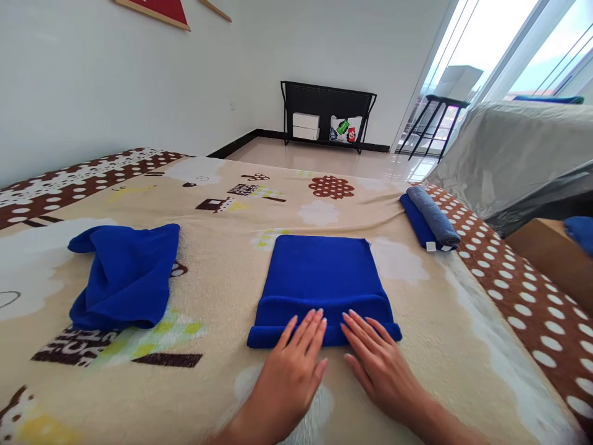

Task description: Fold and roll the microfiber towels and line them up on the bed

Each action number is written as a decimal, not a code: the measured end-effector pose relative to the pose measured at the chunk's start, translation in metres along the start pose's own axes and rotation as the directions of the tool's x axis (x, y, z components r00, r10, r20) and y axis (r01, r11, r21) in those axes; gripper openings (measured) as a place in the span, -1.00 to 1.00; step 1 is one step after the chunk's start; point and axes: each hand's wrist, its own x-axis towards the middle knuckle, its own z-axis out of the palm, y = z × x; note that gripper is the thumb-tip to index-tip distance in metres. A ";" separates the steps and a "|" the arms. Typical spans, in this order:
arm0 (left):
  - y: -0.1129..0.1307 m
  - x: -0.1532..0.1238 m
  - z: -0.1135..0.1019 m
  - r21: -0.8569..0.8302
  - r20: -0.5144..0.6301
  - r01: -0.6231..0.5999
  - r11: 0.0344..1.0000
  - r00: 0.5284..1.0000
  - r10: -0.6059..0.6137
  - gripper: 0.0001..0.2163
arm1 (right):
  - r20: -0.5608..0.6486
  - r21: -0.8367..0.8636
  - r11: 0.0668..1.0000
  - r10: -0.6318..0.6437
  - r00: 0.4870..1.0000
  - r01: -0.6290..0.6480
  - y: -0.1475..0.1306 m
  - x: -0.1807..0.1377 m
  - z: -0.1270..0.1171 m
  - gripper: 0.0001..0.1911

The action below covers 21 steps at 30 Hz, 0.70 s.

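A blue towel point(323, 266) lies spread in front of me as a folded rectangle, its near edge turned into a short roll with a raised crease just beyond it. My left hand point(296, 364) rests on the left part of that roll, fingers stretched out and flat. Beside it, my right hand point(377, 358) presses on the right part of the roll, also with extended fingers. Neither hand grips the cloth. To the left lies a second blue towel point(130, 272), crumpled and loose, apart from both hands.
The patterned beige blanket point(222, 259) covers the bed. At the right, a rolled grey-blue towel point(433, 213) lies on a folded blue towel point(417, 222). Beyond stand a black rack point(328, 99), a black stool point(430, 117) and a plastic-covered piece of furniture point(523, 148). A cardboard box point(542, 253) is at right.
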 end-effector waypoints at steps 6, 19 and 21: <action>-0.031 -0.007 0.020 -0.001 0.061 0.109 0.994 0.992 -0.109 -0.41 | 0.115 0.009 0.997 0.076 0.990 -0.077 0.031 0.003 0.009 -0.33; -0.060 -0.057 -0.016 0.064 -0.086 -0.012 0.998 0.996 0.017 -0.51 | -0.066 -0.180 0.983 0.034 0.997 -0.045 0.047 -0.058 -0.002 -0.41; -0.053 -0.051 -0.009 0.052 -0.060 -0.012 0.999 0.998 0.016 -0.52 | -0.049 -0.154 0.988 0.014 0.999 -0.021 0.044 -0.049 0.003 -0.46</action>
